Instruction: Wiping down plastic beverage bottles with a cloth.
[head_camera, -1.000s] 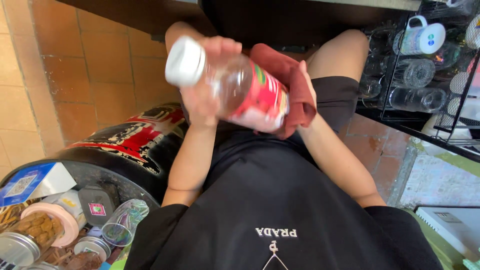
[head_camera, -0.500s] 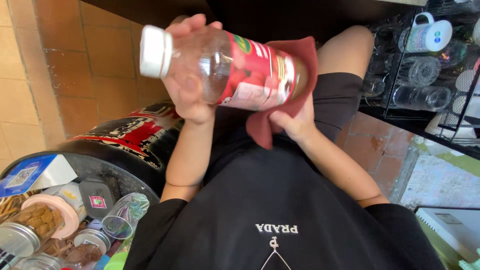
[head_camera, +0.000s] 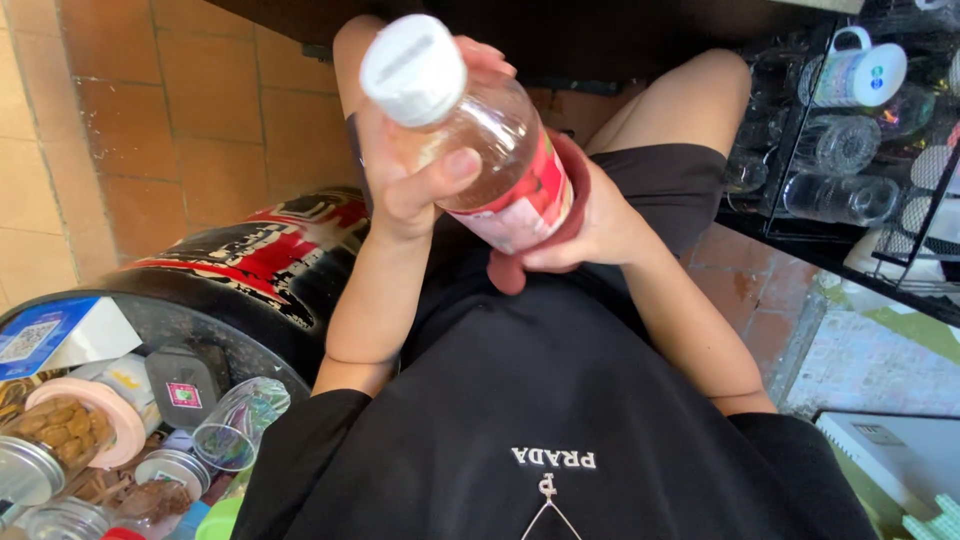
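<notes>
Above the lap, the left hand (head_camera: 405, 185) wraps its fingers tight round a clear bottle (head_camera: 480, 150) with a white cap (head_camera: 413, 68). Its base sits in a red cloth (head_camera: 560, 225), cupped closed by the right hand (head_camera: 590, 230).

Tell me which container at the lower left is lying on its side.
The clear drinking glass, tipped over with its open mouth facing the camera. The lidded glass jars around it, including the nut-filled one, stand upright.

Both forearms rise from the lap, elbows bent; the left hand (head_camera: 420, 175) closes from the near side, thumb pressed across the front, while the right hand (head_camera: 585, 225) cups from underneath, fingers curled round.
</notes>
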